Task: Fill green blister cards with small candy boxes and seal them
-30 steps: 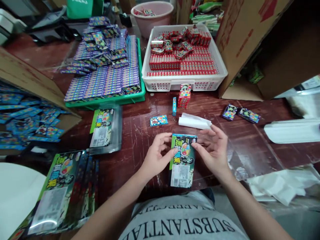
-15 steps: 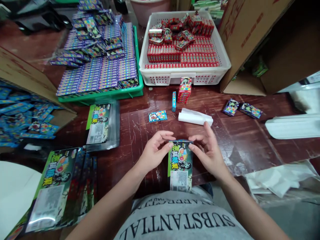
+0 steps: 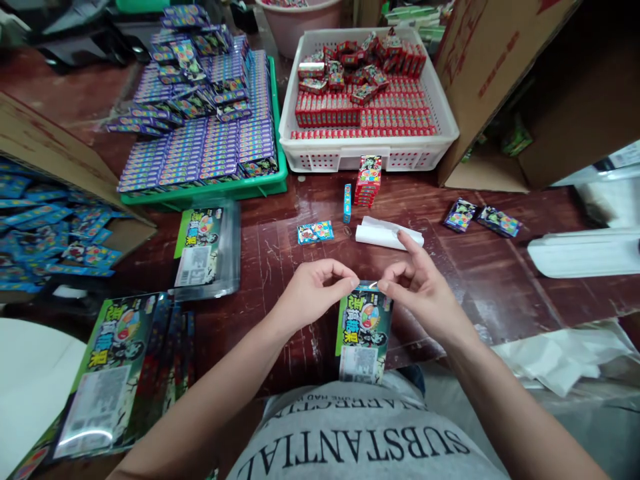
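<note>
Pack [image 3: 364,333] with green and black print and large yellow and blue characters, held in front of the person's grey shirt [image 3: 370,433] at the near edge of a dark red-brown table [image 3: 270,267]; whether its lower end rests on anything cannot be told. Around it, biggest first: a tall open carton [image 3: 480,73] at the right; beyond the hands, a white crate [image 3: 320,157] of red boxes [image 3: 327,119]; just beside that, on its left, a green crate [image 3: 250,191] heaped with purple boxes [image 3: 187,160]. Other packs [image 3: 117,373] in glossy plastic overlap at the lower left. The left hand [image 3: 317,293] has its fingers closed in a pinch at the pack's top left corner. The right hand [image 3: 420,290] pinches the top edge near the other corner, one finger raised toward some white paper [image 3: 383,235]; touching or not is unclear. The pack looks light and fairly stiff, like card, with a slick face that may slide under the fingers. Its top edge seems thin enough to crease if squeezed hard, so the long sides, gripped near the middle, would probably give the surer hold. Smallest, near the paper: a short red stack [image 3: 369,181] and two blue boxes [image 3: 315,232], one flat, one standing on edge.
</note>
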Motion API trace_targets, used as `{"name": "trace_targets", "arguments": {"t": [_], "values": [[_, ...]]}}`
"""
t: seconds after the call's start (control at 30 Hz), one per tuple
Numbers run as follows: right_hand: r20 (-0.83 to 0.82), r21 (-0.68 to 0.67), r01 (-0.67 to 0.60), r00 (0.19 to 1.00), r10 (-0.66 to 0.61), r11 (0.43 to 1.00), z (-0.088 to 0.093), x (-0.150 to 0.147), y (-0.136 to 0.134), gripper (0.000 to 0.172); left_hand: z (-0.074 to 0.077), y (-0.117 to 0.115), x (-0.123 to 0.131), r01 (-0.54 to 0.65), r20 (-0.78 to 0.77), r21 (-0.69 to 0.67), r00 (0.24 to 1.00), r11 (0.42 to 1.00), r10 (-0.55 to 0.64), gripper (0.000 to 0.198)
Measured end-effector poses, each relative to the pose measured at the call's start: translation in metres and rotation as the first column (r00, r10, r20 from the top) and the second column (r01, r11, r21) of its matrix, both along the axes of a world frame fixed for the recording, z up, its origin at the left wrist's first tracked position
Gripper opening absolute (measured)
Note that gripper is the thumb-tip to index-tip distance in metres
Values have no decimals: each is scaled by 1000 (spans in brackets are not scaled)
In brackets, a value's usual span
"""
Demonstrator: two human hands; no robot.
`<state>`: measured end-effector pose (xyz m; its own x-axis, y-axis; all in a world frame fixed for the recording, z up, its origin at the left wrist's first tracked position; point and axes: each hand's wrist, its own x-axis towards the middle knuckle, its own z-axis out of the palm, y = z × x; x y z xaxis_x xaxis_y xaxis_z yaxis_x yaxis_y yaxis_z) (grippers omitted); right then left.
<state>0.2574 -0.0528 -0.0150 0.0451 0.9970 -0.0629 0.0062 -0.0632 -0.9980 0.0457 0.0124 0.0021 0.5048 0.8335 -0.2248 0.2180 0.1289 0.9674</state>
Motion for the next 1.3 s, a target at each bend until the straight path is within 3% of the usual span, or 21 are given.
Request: {"name": "trace_targets", "arguments": {"t": [0.1, 0.2, 0.3, 0.4, 0.5, 0.63, 0.77, 0.8, 0.83, 0.93, 1.0, 1.1, 1.13, 1.2, 1.3], "values": [[57, 49, -73, 996, 70, 996, -2, 9, -9, 81, -4, -3, -7, 74, 66, -33, 995, 997, -72, 16], [144, 77, -141, 981, 129, 987, 3, 23, -17, 69, -11, -10, -10, 58, 119, -25, 991, 998, -55, 18], [286, 124, -146, 953, 105, 981, 20, 33, -15, 42, -14, -14, -7, 23, 119, -2, 993, 1000, -22, 14], [444, 140, -289, 873, 201, 947, 38, 32, -6, 12, -12, -15, -2, 21, 111, 16, 994, 1000, -23, 12], [557, 75, -404, 775, 298, 912, 44, 24, 2, 7, -10, -15, 1, 30, 114, 24, 993, 999, -33, 12], [678, 100, -365, 706, 206, 925, 33, 12, 3, 8, -9, -22, -1, 5, 131, 18, 991, 1000, -7, 14], [720, 281, -279, 694, -10, 918, 16, 12, -10, 29, -13, -32, -5, -26, 161, 65, 987, 998, 16, 16], [731, 304, -302, 682, -19, 903, 10, 15, -11, 25, -15, -33, -8, -15, 155, 85, 988, 996, 2, 18], [748, 304, -365, 664, 17, 880, 3, 19, -9, 20, -17, -34, -12, -3, 139, 101, 990, 995, -11, 20], [770, 210, -552, 602, 212, 807, -18, 21, 9, 26, -16, -43, -32, -29, 74, 146, 997, 989, 18, 25], [739, 114, -571, 596, 315, 813, -26, 4, 28, 30, -6, -59, -49, -141, 13, 256, 990, 956, 142, 34], [668, 55, -514, 656, 351, 856, -28, -58, 53, 29, 18, -87, -76, -305, -78, 498, 916, 812, 392, 47], [656, 58, -537, 656, 373, 842, -27, -85, 60, 28, 25, -94, -85, -324, -100, 559, 887, 763, 450, 46], [729, 23, -638, 538, 424, 770, -25, -143, 71, 28, 35, -100, -101, -319, -156, 637, 838, 702, 523, 42], [795, 45, -696, 460, 396, 717, -19, -217, 83, 28, 36, -90, -122, -319, -242, 689, 746, 651, 621, 40]]}}
